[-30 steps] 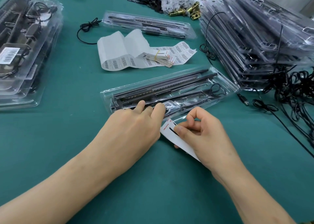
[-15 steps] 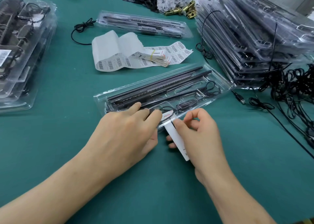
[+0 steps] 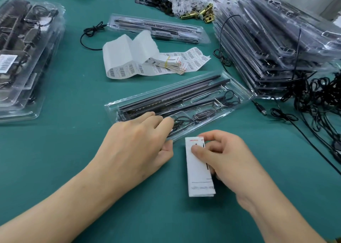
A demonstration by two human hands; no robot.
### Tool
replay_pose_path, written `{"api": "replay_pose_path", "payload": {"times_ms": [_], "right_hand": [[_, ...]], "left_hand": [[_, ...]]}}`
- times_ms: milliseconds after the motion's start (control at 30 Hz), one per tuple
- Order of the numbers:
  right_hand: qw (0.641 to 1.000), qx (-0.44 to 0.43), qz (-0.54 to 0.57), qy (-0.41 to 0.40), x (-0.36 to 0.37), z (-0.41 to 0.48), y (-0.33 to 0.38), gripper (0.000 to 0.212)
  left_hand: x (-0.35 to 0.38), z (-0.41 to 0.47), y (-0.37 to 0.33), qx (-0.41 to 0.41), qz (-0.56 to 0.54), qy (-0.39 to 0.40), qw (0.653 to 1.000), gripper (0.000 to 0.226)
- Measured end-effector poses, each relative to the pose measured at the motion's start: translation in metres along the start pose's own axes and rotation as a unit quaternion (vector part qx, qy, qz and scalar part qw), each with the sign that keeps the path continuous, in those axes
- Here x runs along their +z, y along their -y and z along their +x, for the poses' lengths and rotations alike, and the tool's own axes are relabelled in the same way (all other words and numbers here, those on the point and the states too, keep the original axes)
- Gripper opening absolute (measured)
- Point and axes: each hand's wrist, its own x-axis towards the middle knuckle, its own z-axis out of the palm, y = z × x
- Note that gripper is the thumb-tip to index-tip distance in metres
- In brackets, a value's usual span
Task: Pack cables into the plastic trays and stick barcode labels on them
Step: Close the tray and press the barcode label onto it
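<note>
Clear plastic tray (image 3: pixel 238 87) holding black cable (image 3: pixel 184 121)

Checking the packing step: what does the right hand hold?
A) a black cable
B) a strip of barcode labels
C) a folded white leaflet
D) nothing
C: the right hand pinches a folded white leaflet with red print, beside the tray that the left hand rests on.
</note>
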Motion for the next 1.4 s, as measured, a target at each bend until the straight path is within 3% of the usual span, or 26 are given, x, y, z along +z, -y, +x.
{"api": "replay_pose_path", "payload": {"times_ms": [167, 300, 533, 1200, 1400], "right_hand": [[0.988, 0.045, 0.141, 0.036, 0.011, 0.005, -0.001, 0.006], [0.983, 0.049, 0.176, 0.022, 0.013, 0.01, -0.001, 0.013], [0.977, 0.1, 0.181, 0.056, 0.005, 0.013, -0.002, 0.011], [0.982, 0.085, 0.167, 0.027, 0.019, 0.014, 0.012, 0.006], [0.989, 0.05, 0.135, -0.018, 0.029, 0.012, 0.013, 0.01]], "left_hand": [[-0.001, 0.0, 0.0, -0.008, -0.007, -0.005, 1.0, 0.014], [0.0, 0.0, 0.001, -0.006, -0.012, -0.003, 1.0, 0.018], [0.003, -0.001, 0.001, 0.007, -0.02, -0.013, 1.0, 0.022], [0.012, -0.002, 0.002, 0.042, -0.024, -0.057, 0.997, 0.021], [0.014, -0.002, 0.001, 0.061, -0.033, -0.058, 0.996, 0.02]]}}
